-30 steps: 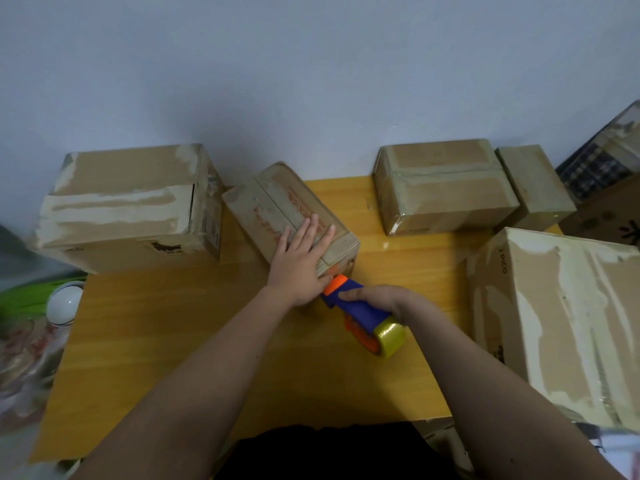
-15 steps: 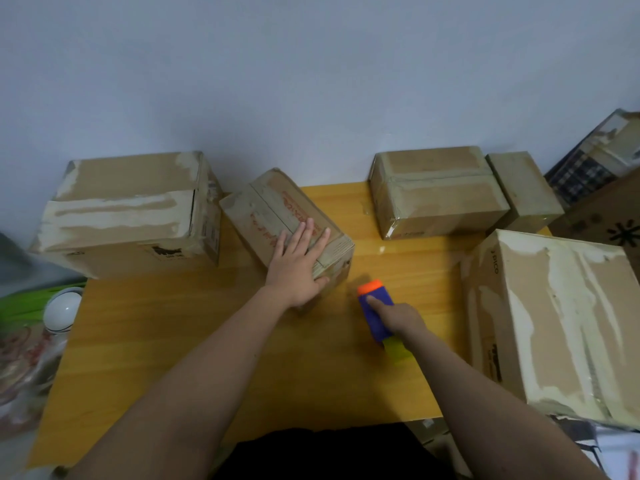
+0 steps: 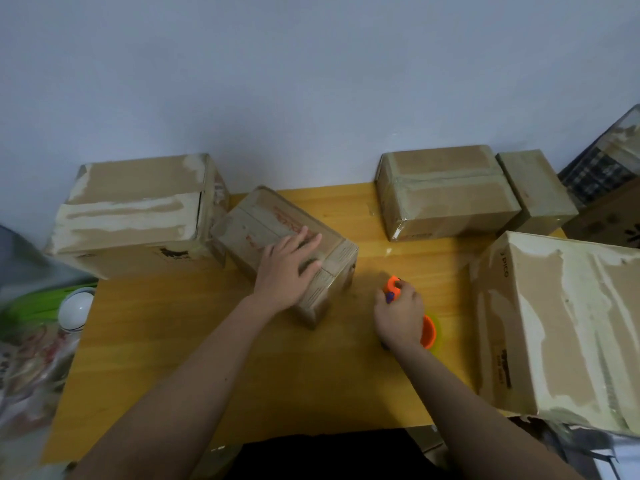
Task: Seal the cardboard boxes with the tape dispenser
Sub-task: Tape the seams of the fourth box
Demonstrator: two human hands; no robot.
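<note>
right hand (image 3: 400, 318) has pulled the tape dispenser (image 3: 427, 330) off the small box (image 3: 277, 230), setting it down under its fingers.

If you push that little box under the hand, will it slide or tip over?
Probably slide. The small cardboard box lies low and long on the smooth wooden table, so tipping looks unlikely. The left hand rests flat on top, which should steady it. It looks light for its size, though its contents are hidden, so a sideways push might spin it.
</note>
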